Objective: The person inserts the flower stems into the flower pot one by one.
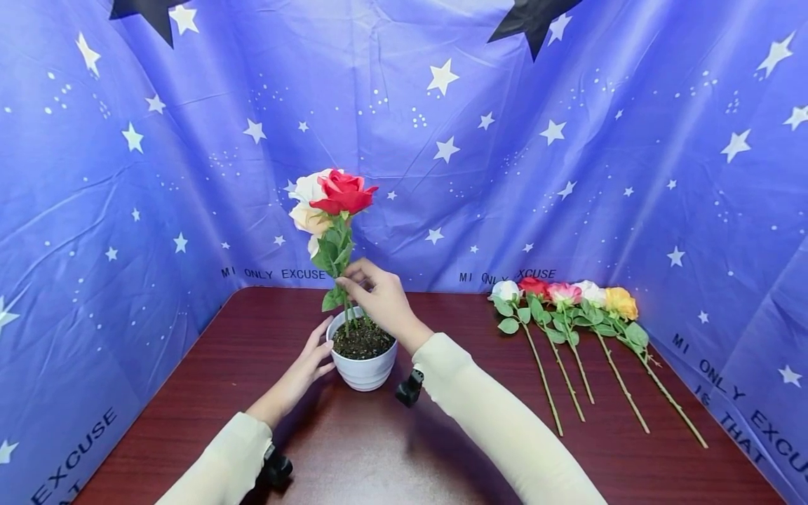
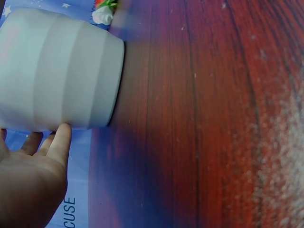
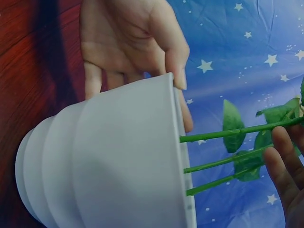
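A white ribbed flowerpot (image 1: 364, 377) filled with dark soil (image 1: 366, 344) stands upright on the table. My left hand (image 1: 307, 366) rests against its left side, fingers fairly straight, as the left wrist view shows on the pot wall (image 2: 71, 71). With thumb and fingertips, my right hand (image 1: 386, 300) pinches the leafy stem of a red rose (image 1: 346, 193) above the pot. A white rose (image 1: 307, 188) and a cream rose (image 1: 309, 219) stand behind it, partly hidden. In the right wrist view, several green stems (image 3: 213, 135) come out over the pot's rim.
On the right of the dark red wooden table (image 1: 227, 365) lie several loose roses, among them a yellow rose (image 1: 621, 303) and a pink rose (image 1: 564, 294), stems toward me. A blue star-printed cloth (image 1: 404, 126) hangs behind and along both sides.
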{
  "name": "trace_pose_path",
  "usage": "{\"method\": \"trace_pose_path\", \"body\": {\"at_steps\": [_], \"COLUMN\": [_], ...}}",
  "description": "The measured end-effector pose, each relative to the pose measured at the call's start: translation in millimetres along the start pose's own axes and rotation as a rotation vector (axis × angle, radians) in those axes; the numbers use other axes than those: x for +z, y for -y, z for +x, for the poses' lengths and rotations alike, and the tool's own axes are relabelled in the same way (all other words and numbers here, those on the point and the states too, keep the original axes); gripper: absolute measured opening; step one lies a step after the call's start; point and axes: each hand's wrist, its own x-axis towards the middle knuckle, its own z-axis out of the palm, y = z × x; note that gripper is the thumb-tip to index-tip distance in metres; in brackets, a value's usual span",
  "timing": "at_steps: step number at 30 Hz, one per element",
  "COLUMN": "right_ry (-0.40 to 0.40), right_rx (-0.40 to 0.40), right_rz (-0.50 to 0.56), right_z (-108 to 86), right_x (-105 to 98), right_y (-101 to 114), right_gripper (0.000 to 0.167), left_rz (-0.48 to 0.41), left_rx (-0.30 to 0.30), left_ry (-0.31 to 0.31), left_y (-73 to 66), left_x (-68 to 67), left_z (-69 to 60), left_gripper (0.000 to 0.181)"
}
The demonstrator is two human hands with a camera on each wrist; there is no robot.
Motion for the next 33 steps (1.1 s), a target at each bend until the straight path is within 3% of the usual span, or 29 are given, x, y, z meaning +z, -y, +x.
{"method": "trace_pose_path", "body": {"at_steps": [13,20,29,33], "right_ry": [0.040,0.030,0.023,0.009], "right_rx": [0.038,0.008,0.041,0.013], "right_rz": [-0.092,-0.167,-0.211,-0.216], "right_z": [0.9,-0.8,-4.6,-6.2], "right_x": [11.9,14.8,18.3,20.1], "right_y": [-10.0,-16.2,-22.1,-22.8], "right_gripper": [0.015,0.012,0.011,0.010], "left_rz": [0.012,0.006,-0.001,0.003], "left_rx": [0.013,0.015,0.021,0.023], "left_ry": [0.007,0.006,0.010,0.011], "left_y": [0.0,-0.7,0.2,0.5], "left_x": [-0.7,-0.2,-0.3,-0.4], "left_z": [-0.4,-0.7,-0.6,-0.6], "left_gripper": [0.063,0.064,0.062,0.062]}}
